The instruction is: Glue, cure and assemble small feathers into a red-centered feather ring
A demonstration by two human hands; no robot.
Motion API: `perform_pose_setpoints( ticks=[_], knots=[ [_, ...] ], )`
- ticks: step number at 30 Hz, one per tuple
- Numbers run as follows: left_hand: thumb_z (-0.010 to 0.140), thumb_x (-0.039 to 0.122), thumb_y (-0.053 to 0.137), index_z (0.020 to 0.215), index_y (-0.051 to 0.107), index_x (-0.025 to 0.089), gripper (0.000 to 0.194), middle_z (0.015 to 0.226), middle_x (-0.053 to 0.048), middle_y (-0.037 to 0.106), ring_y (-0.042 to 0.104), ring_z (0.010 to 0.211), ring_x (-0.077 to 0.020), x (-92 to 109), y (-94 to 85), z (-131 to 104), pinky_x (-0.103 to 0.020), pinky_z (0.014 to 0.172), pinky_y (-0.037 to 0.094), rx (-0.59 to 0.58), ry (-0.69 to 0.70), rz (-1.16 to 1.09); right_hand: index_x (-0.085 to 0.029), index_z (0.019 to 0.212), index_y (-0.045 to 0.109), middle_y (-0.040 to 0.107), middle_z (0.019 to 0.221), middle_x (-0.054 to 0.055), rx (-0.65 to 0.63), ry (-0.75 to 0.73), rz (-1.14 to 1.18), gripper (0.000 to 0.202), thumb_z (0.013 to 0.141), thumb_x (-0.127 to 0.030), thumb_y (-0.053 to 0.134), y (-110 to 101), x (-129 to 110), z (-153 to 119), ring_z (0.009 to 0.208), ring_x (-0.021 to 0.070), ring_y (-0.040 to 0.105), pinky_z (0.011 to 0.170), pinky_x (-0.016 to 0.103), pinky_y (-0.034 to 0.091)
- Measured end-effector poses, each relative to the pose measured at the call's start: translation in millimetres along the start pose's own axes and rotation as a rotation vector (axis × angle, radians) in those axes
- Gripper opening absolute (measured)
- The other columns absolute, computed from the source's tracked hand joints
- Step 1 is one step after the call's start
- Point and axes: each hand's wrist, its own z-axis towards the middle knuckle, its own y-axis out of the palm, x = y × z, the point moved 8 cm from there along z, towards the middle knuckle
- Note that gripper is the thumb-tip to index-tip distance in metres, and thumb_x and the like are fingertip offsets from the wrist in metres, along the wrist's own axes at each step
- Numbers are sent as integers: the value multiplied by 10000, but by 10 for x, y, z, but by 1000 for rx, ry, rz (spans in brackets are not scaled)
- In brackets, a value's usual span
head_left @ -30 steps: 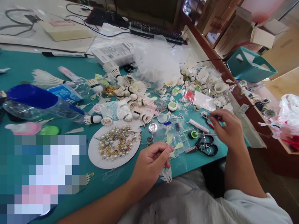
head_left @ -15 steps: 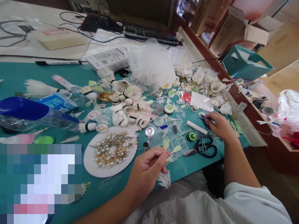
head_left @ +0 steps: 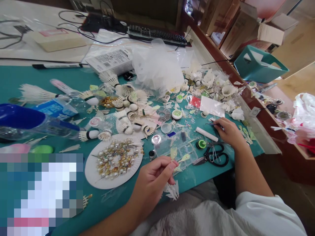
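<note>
Plainly faced one crowded teal surface (head_left: pixel 14 78), with one white translucent bundle (head_left: pixel 157 68) farther back and one white plate (head_left: pixel 92 173) of beads (head_left: pixel 115 165) near the left hand (head_left: pixel 157 178). Found between that and the right hand (head_left: pixel 228 131) one clear compartment box (head_left: pixel 190 152), one pair of black-handled scissors (head_left: pixel 208 154) and one white bar (head_left: pixel 206 134). Pinched one pale green leafy piece (head_left: pixel 174 154) left-handed, against the box in view; gripped one thin metal tool (head_left: pixel 209 124) right-handed, beyond the bar.

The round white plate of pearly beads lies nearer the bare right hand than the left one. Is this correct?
The sides are swapped: in the head view, the round white plate of pearly beads lies nearer the bare left hand than the right hand.
</note>
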Motion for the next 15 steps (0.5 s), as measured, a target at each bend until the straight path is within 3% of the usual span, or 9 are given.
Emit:
perform_pose_setpoints(
  ticks=[9,15],
  knots=[
    [802,330,707,700,751,179,188,769,-6,704,612,483,-81,-17,-10,0,-214,558,553,5,-3,1,-191,949,652,688,939,113,24,-11,5,145,951,-218,509,-29,2,-6,865,266,652,776,396,516],
    [818,314,687,703,757,191,183,599,17,656,617,510,-108,10,-6,13,-217,593,554,-3,29,37,-193,964,649,684,943,108,43,-25,11,136,958,-218,516,-93,-62,-12,862,256,653,768,385,516]
  ],
)
